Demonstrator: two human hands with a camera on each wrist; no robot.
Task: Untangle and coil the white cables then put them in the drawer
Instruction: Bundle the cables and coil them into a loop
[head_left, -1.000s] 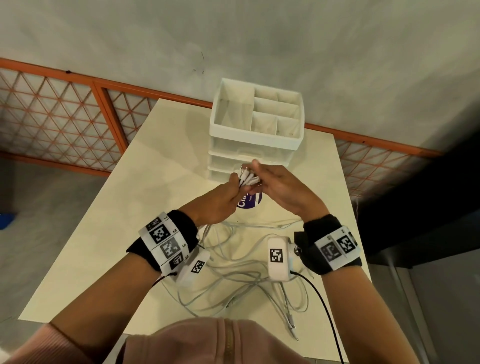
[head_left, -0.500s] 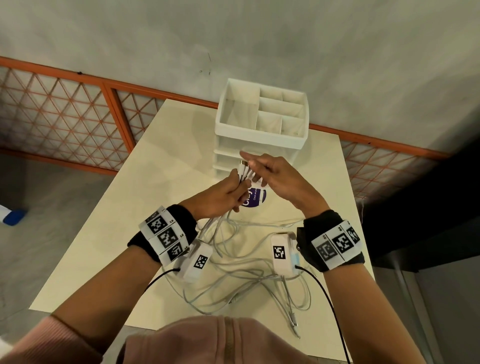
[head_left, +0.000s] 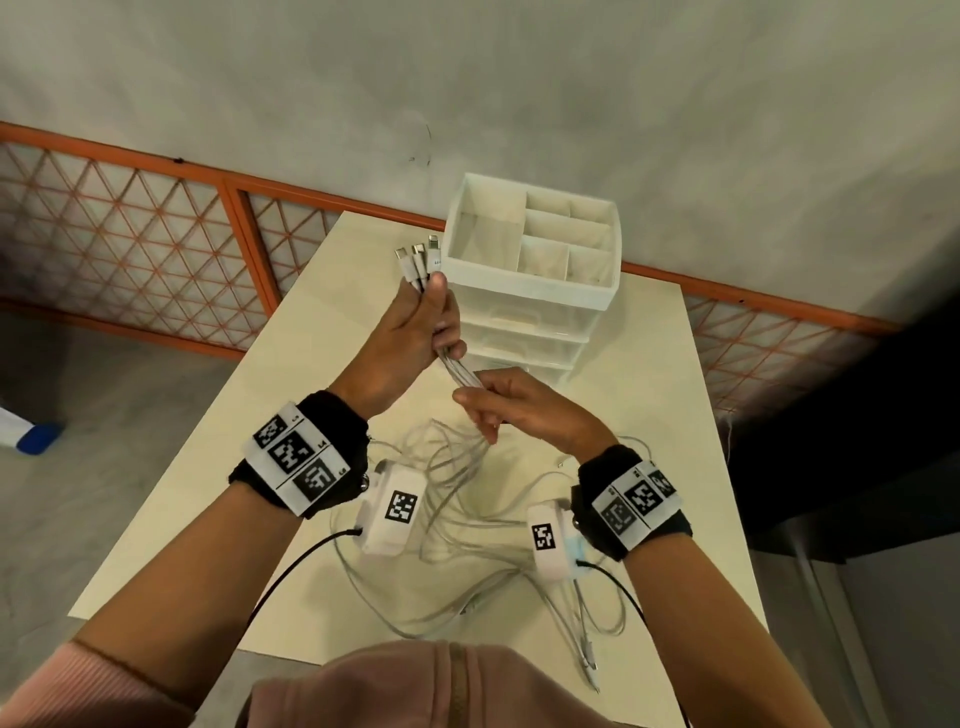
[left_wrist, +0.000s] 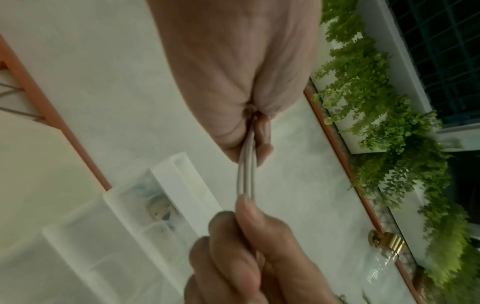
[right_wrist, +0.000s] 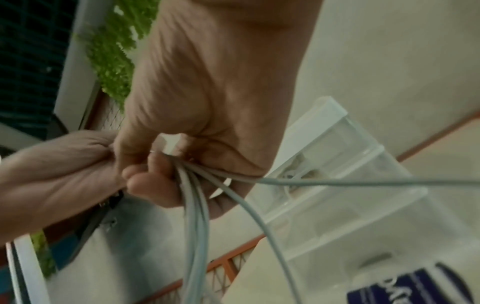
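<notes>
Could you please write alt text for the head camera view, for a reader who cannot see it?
A person's left hand grips a bundle of white cables just below their plugs, while the right hand pinches the same bundle lower down. The rest of the cables lie tangled on a pale table, in front of a white drawer unit.

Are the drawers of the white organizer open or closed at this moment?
Closed. In the head view the drawer fronts sit flush in the white organizer; none is pulled out. Only its top tray is open upward.
</notes>
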